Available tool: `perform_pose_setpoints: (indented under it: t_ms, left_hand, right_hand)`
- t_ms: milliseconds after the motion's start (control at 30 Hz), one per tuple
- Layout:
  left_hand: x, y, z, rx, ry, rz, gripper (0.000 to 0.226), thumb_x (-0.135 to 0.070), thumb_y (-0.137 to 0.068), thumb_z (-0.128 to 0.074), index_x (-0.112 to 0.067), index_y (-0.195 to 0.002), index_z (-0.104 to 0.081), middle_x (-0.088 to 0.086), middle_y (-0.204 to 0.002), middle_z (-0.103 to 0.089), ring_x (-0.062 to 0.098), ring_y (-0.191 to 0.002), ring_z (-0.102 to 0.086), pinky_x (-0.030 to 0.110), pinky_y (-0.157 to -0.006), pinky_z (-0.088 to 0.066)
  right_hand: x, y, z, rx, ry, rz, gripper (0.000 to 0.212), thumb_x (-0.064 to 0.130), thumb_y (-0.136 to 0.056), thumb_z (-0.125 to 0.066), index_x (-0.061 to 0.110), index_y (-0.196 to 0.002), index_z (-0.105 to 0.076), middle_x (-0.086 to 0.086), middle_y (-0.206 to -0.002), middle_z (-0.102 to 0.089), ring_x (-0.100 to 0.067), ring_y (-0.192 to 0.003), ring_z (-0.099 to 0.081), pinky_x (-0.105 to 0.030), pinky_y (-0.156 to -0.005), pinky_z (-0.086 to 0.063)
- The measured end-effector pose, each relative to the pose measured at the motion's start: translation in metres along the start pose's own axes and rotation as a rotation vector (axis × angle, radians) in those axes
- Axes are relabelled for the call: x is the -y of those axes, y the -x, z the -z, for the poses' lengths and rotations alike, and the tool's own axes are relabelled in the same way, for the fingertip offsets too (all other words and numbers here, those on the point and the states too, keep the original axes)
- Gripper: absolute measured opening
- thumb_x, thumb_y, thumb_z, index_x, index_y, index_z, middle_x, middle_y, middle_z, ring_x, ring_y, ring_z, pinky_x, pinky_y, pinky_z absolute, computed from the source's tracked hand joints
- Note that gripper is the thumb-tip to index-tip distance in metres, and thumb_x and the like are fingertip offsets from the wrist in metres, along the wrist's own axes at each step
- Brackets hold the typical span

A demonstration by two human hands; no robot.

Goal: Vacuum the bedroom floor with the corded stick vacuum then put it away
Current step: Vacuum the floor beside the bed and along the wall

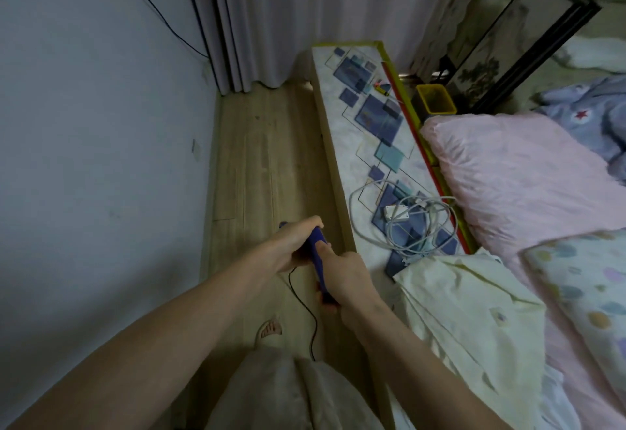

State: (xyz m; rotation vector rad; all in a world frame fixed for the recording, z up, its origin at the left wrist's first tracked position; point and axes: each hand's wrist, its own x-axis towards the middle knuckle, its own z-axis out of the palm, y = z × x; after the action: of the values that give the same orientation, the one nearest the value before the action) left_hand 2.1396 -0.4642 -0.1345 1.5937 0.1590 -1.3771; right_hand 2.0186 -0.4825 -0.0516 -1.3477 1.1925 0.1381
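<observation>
Head view:
Vacuum handle [317,250]: blue, low centre of the frame, over the wooden floor [267,165].
Left hand [294,243]: fingers wrapped round the handle's upper end.
Right hand [350,277]: fingers curled round the handle's lower part.
Black cord [306,311]: trails down beneath the hands.
Patterned ledge [366,131]: right of centre, carrying a white cable bundle [413,223].
Pink pillow [521,172]: right edge.

Both hands [321,260] around the blue vacuum handle [316,243] above the wooden floor [264,158].

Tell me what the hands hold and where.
Both hands grip the blue vacuum handle: left hand at its upper end, right hand just below.
</observation>
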Motion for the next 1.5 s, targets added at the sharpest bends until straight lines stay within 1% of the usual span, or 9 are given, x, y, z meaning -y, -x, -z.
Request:
perform_pose_setpoints:
  t_ms: [133,267,467,700,800,967,1133,1267,1500]
  left_hand:
    - [0.020,0.009,0.008,0.019,0.020,0.016,0.030,-0.020,-0.086,-0.060,-0.001,-0.108,-0.055,0.011,-0.079,-0.063,0.017,-0.061,-0.062,0.030,-0.061,-0.052]
    - [0.019,0.008,0.015,-0.025,-0.043,0.022,0.032,-0.030,-0.087,-0.064,-0.004,-0.105,-0.059,0.007,-0.075,-0.066,0.015,-0.062,-0.065,0.027,-0.055,-0.052]
    - [0.003,-0.010,0.026,-0.035,-0.107,0.050,0.038,-0.039,-0.091,-0.061,-0.005,-0.107,-0.060,0.009,-0.082,-0.071,0.016,-0.066,-0.069,0.027,-0.061,-0.055]
    - [-0.053,-0.057,0.042,-0.035,-0.060,0.057,0.048,-0.040,-0.088,-0.064,-0.002,-0.118,-0.058,0.010,-0.086,-0.071,0.020,-0.073,-0.069,0.032,-0.069,-0.058]
    - [-0.079,-0.080,0.051,-0.058,-0.039,0.052,0.044,-0.037,-0.089,-0.065,-0.004,-0.118,-0.058,0.011,-0.090,-0.071,0.021,-0.075,-0.070,0.033,-0.064,-0.058]
    - [-0.103,-0.123,0.066,-0.077,-0.069,0.037,0.031,-0.036,-0.094,-0.058,-0.007,-0.107,-0.056,0.008,-0.077,-0.066,0.017,-0.063,-0.065,0.030,-0.053,-0.052]
    - [-0.117,-0.162,0.083,-0.117,-0.083,0.014,0.031,-0.037,-0.096,-0.055,-0.008,-0.106,-0.056,0.010,-0.080,-0.067,0.018,-0.063,-0.066,0.029,-0.054,-0.053]
    - [-0.124,-0.186,0.093,-0.135,-0.088,0.008,0.038,-0.039,-0.096,-0.054,-0.004,-0.111,-0.056,0.014,-0.088,-0.070,0.023,-0.071,-0.069,0.038,-0.075,-0.060]
    - [-0.133,-0.197,0.094,-0.107,-0.067,0.011,0.031,-0.035,-0.096,-0.055,-0.005,-0.102,-0.057,0.011,-0.077,-0.069,0.021,-0.065,-0.068,0.034,-0.066,-0.057]
  right_hand:
    - [-0.018,0.017,-0.010,0.045,-0.106,-0.015,0.031,0.037,-0.102,-0.041,0.014,-0.082,-0.045,-0.005,-0.064,-0.053,-0.012,-0.046,-0.048,-0.022,-0.041,-0.040]
    - [-0.021,0.010,-0.018,0.050,-0.143,-0.016,0.031,0.039,-0.102,-0.042,0.014,-0.084,-0.045,-0.006,-0.065,-0.053,-0.013,-0.047,-0.049,-0.023,-0.041,-0.039]
    - [-0.019,-0.014,-0.025,0.073,-0.145,-0.012,0.030,0.038,-0.101,-0.043,0.011,-0.090,-0.049,-0.006,-0.064,-0.055,-0.012,-0.043,-0.049,-0.021,-0.037,-0.040]
    - [0.029,-0.070,-0.032,0.061,-0.146,0.013,0.034,0.039,-0.101,-0.044,0.010,-0.082,-0.049,-0.006,-0.060,-0.053,-0.014,-0.043,-0.049,-0.022,-0.038,-0.040]
    - [0.051,-0.100,-0.037,0.068,-0.112,0.001,0.038,0.041,-0.101,-0.043,0.009,-0.083,-0.050,-0.005,-0.059,-0.053,-0.013,-0.042,-0.048,-0.022,-0.039,-0.041]
    - [0.066,-0.151,-0.054,0.069,-0.052,0.000,0.041,0.044,-0.101,-0.040,0.007,-0.089,-0.052,-0.003,-0.059,-0.054,-0.011,-0.041,-0.049,-0.021,-0.041,-0.042]
    - [0.073,-0.197,-0.075,0.064,-0.007,-0.012,0.039,0.044,-0.101,-0.038,0.008,-0.099,-0.052,-0.004,-0.066,-0.055,-0.011,-0.044,-0.049,-0.023,-0.043,-0.043]
    - [0.077,-0.224,-0.087,0.060,0.008,-0.002,0.037,0.045,-0.101,-0.037,0.011,-0.101,-0.051,-0.004,-0.067,-0.055,-0.011,-0.044,-0.048,-0.023,-0.043,-0.043]
    - [0.081,-0.235,-0.082,0.048,0.002,0.028,0.036,0.048,-0.100,-0.038,0.015,-0.094,-0.051,-0.004,-0.063,-0.053,-0.012,-0.043,-0.047,-0.027,-0.044,-0.041]
